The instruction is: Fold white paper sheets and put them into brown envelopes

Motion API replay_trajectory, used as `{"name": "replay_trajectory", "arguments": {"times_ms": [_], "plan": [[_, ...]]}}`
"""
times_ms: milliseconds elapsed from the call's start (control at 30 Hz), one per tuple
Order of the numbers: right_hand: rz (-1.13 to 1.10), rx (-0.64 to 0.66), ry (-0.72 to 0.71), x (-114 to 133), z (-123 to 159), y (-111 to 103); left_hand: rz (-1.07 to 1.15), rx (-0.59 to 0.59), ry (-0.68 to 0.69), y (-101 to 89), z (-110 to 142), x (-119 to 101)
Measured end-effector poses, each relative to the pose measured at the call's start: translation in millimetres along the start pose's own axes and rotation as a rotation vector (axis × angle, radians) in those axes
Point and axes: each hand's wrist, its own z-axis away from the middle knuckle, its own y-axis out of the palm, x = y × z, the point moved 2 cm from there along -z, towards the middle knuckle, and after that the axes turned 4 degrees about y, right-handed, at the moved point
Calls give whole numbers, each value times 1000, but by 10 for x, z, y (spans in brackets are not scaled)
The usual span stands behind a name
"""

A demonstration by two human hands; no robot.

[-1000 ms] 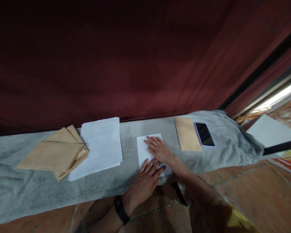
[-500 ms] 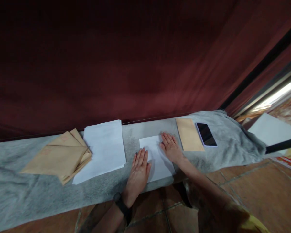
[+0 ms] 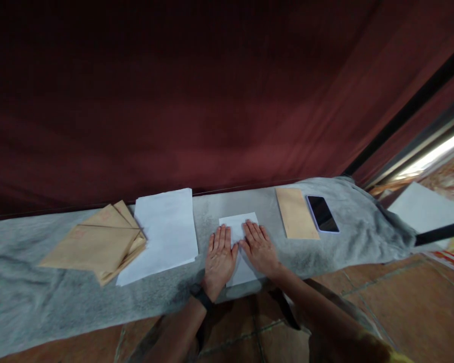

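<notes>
A folded white sheet of paper (image 3: 245,275) lies on the grey cloth in front of me, its lower edge close to the cloth's front edge. Flat on its left side rests my left hand (image 3: 220,259), fingers stretched out and pointing away from me. My right hand (image 3: 261,249) presses on the right side, also flat with straight fingers. The two hands cover much of the sheet, and their thumbs nearly meet over it. Right of the sheet lies a brown envelope (image 3: 297,214). To the left is a stack of white paper (image 3: 166,232).
Several brown envelopes (image 3: 94,247) lie fanned out at the left, overlapping the paper stack. A phone (image 3: 323,214) is beside the right envelope. Grey cloth (image 3: 208,217) covers the narrow bench. A dark red curtain (image 3: 212,101) hangs behind, and tiled floor (image 3: 412,302) shows below.
The white sheet now looks narrower, as if folded over lengthwise. My right hand has moved left and a little toward me, closer to my left hand. Both hands stay flat.
</notes>
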Motion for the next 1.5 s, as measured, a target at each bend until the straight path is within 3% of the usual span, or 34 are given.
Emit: {"name": "replay_trajectory", "arguments": {"times_ms": [200, 367, 567, 867, 1167, 1333, 1500], "plan": [[17, -41, 40, -242, 56, -66, -62, 19, -65, -72, 63, 106], [47, 0, 74, -404, 84, -130, -69, 59, -54, -147, 69, 183], [49, 89, 6, -587, 54, -164, 98, 255, 106, -244, 38, 419], [42, 167, 5, -672, 41, -152, 362, 452, 67, -297, 9, 484], [-138, 443, -62, -957, -74, -218, 450, 720, 45, -491, -95, 497], [-261, 521, -36, -997, -93, -347, 439, 651, 47, -472, -76, 436], [-362, 473, -70, -1014, -110, -392, 537, 370, -44, -403, -145, 468]]}}
